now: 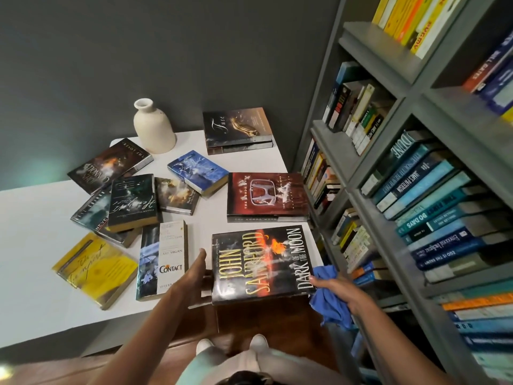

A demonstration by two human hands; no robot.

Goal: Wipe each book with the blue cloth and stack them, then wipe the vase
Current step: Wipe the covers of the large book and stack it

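Observation:
A black "Dark of the Moon" book (261,262) is held flat at the white table's front right corner. My left hand (194,273) supports its left edge with the fingers under it and the thumb up. My right hand (338,291) grips the blue cloth (330,304) and touches the book's right edge with the thumb. A cream vase (154,126) stands at the back of the table. Several other books lie spread over the table, among them a red Honda book (266,194) and a short stack topped by "Fuse" (237,126).
The white table (30,245) stands against a dark wall. A grey bookshelf (410,168) full of books rises close on the right. "Contact" (163,259) and a yellow book (95,268) lie near the front edge. Wooden floor and my feet show below.

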